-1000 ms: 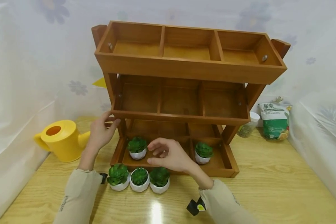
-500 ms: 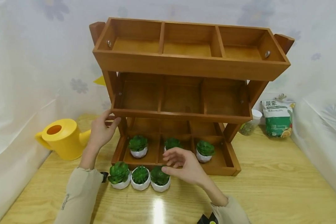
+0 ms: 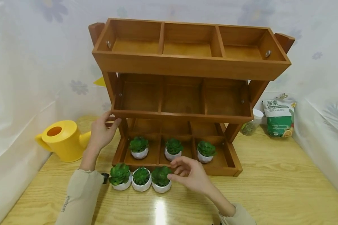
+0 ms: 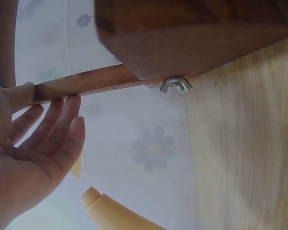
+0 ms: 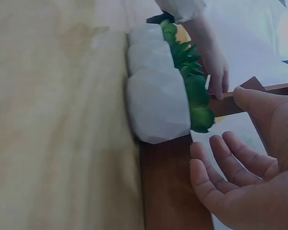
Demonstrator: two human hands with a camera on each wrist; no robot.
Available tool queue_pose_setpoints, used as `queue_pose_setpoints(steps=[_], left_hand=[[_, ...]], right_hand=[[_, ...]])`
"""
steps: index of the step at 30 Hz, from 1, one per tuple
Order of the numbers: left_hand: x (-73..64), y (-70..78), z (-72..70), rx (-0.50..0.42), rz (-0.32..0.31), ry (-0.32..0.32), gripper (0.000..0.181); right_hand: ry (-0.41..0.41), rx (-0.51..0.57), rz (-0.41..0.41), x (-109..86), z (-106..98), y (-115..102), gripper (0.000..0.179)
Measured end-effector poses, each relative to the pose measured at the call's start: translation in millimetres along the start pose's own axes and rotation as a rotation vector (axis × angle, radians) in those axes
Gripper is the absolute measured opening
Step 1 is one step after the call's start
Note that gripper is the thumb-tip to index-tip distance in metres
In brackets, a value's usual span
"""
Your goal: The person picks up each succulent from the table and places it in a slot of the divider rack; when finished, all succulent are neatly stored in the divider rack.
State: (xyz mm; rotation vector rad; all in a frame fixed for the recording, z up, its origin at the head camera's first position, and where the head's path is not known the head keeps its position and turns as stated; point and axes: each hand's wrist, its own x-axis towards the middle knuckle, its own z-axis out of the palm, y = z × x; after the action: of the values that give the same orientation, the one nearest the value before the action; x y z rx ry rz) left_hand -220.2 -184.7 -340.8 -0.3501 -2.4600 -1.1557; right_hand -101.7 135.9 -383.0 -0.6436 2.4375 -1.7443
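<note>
A three-tier wooden plant stand (image 3: 186,67) stands ahead, each tier split into compartments. My left hand (image 3: 102,131) pinches its wooden leg (image 4: 91,82) between thumb and fingertips, below the middle tier. In the bottom tier sit three potted succulents, the left one (image 3: 139,147), the middle one (image 3: 173,147) and the right one (image 3: 206,150), one per compartment. Three more in white pots line up on the table before it: a left (image 3: 119,175), a centre (image 3: 141,177) and a right succulent (image 3: 161,178). Beside this last one, my right hand (image 3: 192,175) holds nothing, its fingers loosely bent.
A yellow watering can (image 3: 64,140) stands left of the stand. Behind its right side are a white-lidded jar (image 3: 251,125) and a green-and-white bag (image 3: 279,120). A wing nut (image 4: 176,85) juts out near the left leg. Pale patterned sheeting surrounds the table.
My right hand has drawn back from the bottom tier's middle compartment, toward me and to the right, uncovering the succulent there. The left hand keeps its place on the leg.
</note>
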Motion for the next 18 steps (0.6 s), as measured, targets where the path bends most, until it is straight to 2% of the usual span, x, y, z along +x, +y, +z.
queue_pose_setpoints(steps=[6, 10, 13, 18], left_hand=[[0.2, 0.9, -1.1, 0.003, -0.004, -0.001, 0.039], [0.4, 1.5, -1.9, 0.007, -0.004, 0.001, 0.039], [0.3, 1.7, -1.6, 0.004, -0.001, 0.004, 0.039], [-0.3, 1.6, -1.0, -0.004, 0.001, 0.007, 0.038]], right_hand=[[-0.003, -0.061, 0.053, -9.9, 2.6, 7.5, 0.037], [-0.036, -0.137, 0.078, -13.9, 5.2, 9.8, 0.048], [-0.049, -0.204, 0.062, -13.6, 10.4, 9.0, 0.058], [-0.015, -0.292, 0.02, -11.0, 20.0, 5.8, 0.068]])
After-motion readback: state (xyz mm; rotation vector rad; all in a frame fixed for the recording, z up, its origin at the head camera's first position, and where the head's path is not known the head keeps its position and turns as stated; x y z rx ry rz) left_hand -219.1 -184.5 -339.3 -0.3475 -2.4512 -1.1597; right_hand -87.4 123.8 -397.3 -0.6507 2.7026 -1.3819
